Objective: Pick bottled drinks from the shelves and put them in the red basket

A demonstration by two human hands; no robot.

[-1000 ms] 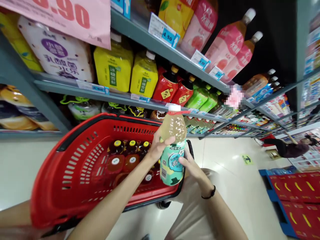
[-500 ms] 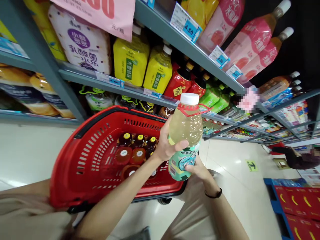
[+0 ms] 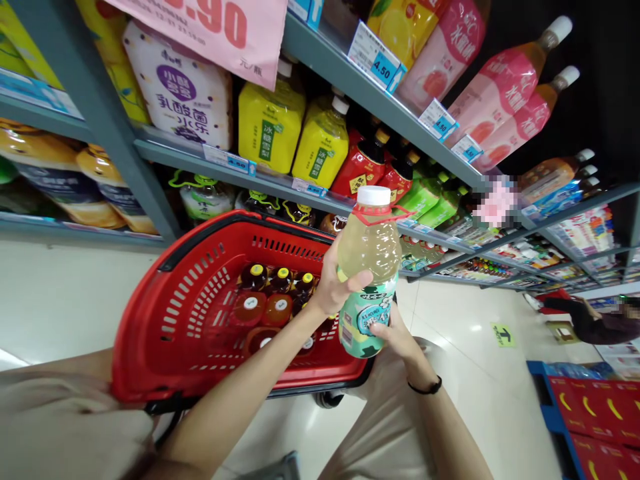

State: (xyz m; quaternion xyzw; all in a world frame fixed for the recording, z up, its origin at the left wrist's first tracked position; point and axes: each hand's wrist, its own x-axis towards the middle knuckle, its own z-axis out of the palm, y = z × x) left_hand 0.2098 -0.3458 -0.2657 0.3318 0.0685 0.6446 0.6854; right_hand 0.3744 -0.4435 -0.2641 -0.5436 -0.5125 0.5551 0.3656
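Observation:
Between my two hands I hold a large drink bottle (image 3: 373, 257), nearly upright, with a white cap, a red carry loop at its neck and a green label. My left hand (image 3: 336, 283) wraps its upper left side, thumb across the front. Lower down, my right hand (image 3: 395, 333) grips the right side, its thumb on the label; its other fingers are hidden behind. Under and left of the bottle is a red shopping basket (image 3: 200, 230). In it stand several dark bottles with yellow caps (image 3: 283, 277) and jars or bottles with round white tops (image 3: 279, 307).
Shelves of drinks run along the far side, with yellow bottles (image 3: 273, 127), red bottles (image 3: 360, 170) and pink-labelled bottles (image 3: 505, 87). A pink price sign (image 3: 240, 40) hangs at upper left. On the right are red boxes (image 3: 595, 407) on a blue pallet and a person (image 3: 600, 320) farther off.
The view has shifted slightly, so the shelf goods and basket appear a little farther right. Both hands keep their hold on the bottle, which stays almost in place.

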